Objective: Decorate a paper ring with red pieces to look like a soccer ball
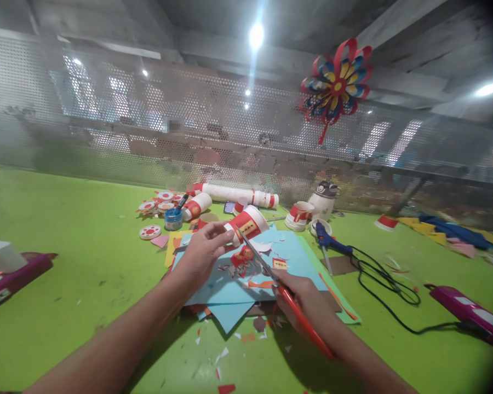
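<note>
My left hand (207, 249) is closed on a white and red paper cup (252, 223), which lies tilted on its side in the air over a stack of light blue paper (225, 290). My right hand (299, 298) grips a pair of scissors (290, 301) with red handles. Their blades point up and left, with the tips at the cup's rim near my left fingers. Whether the blades touch the paper of the cup I cannot tell. Red and white paper scraps (242, 260) lie on the blue paper beneath the cup.
Behind the paper are a blue paint jar (173, 219), white cups (299, 216), a long white tube (238, 194) and a lidded jug (324, 198). A blue glue gun (331, 238) with a black cord lies right. Purple power strips (470, 309) sit at both sides.
</note>
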A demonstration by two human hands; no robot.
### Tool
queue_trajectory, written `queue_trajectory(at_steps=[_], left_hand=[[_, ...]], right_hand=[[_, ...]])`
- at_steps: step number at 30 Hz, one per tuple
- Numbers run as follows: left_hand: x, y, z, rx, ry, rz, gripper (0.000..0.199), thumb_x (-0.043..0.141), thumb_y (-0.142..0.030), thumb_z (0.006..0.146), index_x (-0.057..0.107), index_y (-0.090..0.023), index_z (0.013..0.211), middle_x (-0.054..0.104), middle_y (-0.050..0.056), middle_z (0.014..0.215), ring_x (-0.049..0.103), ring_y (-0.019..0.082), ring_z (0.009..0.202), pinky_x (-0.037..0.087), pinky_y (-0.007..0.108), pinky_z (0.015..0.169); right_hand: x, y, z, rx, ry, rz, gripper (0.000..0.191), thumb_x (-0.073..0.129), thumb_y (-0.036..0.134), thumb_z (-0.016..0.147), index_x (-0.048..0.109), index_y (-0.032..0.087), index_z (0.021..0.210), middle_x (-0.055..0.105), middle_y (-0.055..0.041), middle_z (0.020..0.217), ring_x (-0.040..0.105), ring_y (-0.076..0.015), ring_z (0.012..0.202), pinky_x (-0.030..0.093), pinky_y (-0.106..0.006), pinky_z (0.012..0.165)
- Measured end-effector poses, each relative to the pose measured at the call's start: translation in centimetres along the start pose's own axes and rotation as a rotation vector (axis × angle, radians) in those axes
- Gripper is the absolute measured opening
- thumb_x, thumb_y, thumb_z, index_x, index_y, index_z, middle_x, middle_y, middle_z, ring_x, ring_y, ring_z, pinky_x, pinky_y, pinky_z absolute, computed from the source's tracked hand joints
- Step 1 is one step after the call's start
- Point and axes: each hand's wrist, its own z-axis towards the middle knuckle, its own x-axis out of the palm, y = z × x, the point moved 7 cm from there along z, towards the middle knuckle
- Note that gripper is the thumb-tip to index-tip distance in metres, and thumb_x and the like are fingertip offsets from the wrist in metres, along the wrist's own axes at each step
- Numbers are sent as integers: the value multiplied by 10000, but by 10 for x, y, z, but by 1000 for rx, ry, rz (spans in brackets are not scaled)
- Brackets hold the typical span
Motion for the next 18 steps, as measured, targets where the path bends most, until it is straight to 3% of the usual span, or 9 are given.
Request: queue_trajectory(at_steps=[4, 11, 18], left_hand=[[-2, -2, 2, -33, 17, 3, 291, 794, -234, 693, 645, -119, 916, 699, 122, 947, 690, 231, 778, 579, 449, 771], [-1, -1, 0, 42, -26, 12, 330, 797, -236, 694, 632, -127, 958, 696, 95, 888, 688, 224, 814, 577, 402, 785], [1, 0, -3, 16, -38, -10, 344, 820, -226, 665, 638, -135, 942, 704, 83, 875, 686, 216, 803, 574, 388, 782]], right_hand=[[0, 1, 1, -2, -9, 2, 203, 464, 98, 819, 642, 166, 890, 624, 5, 716, 543, -156, 648, 405, -246, 618], [0, 4, 4, -11, -14, 22, 341, 466, 110, 837, 654, 192, 1110, 662, 11, 780, 568, -159, 681, 423, -240, 633], [-1, 4, 1, -15, -28, 8, 332, 465, 80, 796, 681, 158, 1035, 674, -6, 786, 568, -168, 699, 418, -247, 652]])
